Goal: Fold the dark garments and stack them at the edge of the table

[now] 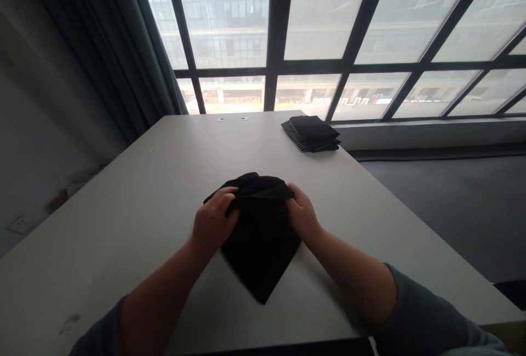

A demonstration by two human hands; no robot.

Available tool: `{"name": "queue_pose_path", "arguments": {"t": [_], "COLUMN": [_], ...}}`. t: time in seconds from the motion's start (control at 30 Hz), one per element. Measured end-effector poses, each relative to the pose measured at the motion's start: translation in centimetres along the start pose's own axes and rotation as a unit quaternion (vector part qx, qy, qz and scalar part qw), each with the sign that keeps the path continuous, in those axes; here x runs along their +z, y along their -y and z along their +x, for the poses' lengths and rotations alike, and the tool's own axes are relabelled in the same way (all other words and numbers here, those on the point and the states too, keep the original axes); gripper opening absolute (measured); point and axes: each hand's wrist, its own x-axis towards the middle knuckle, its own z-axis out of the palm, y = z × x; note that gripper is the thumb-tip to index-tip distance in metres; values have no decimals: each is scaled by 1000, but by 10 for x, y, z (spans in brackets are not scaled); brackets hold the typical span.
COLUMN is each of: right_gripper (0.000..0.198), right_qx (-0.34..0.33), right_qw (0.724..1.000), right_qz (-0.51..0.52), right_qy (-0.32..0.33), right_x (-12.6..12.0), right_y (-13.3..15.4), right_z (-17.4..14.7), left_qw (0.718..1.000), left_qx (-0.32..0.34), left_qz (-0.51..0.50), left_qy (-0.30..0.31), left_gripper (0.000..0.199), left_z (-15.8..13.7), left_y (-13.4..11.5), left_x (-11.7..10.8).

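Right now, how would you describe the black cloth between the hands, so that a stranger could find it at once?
Start at the large window, then come down the white table toward its near edge. The black cloth lies there in the middle, gripped at its far edge by the left hand and the right hand. Unlike the stack of folded cloths at the far right corner, it is loose, single and pointed toward the viewer.

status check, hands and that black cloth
Left hand and right hand both gripping the black cloth on the white table. Folded clothes stack sits apart at far edge. Nothing in the way.
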Motion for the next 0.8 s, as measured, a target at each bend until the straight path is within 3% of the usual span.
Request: {"name": "queue_pose_path", "arguments": {"t": [0.1,0.2,0.33,0.43,0.5,0.57,0.7,0.8], "right_gripper": [25,20,27,46,50,48,31,17], "right_qx": [-80,-87,40,82,35,-37,-126,-189], "right_qw": [979,971,997,988,983,985,975,958], "right_qz": [-186,-220,-55,93,113,50,-161,-210], "right_qy": [-32,-27,30,91,138,160,85,39], "right_x": [-14,-16,-6,3,5,3,-6,-13], "right_y": [5,6,4,4,4,3,-2,-2], "right_z": [4,3,0,-3,-5,-6,-3,0], "left_qw": [992,987,982,979,977,978,986,979], "left_qx": [-64,-94,-168,-201,-209,-202,-156,-156], "left_qz": [66,106,82,16,-20,-48,3,87], "left_qy": [-89,-78,-17,16,28,14,-59,-96], "left_gripper": [5,11,22,24,25,25,21,19], "left_z": [6,11,12,11,10,10,13,17], "left_y": [7,9,3,0,-1,0,4,6], "left_x": [-17,-27,-24,-18,-16,-17,-27,-37]}}
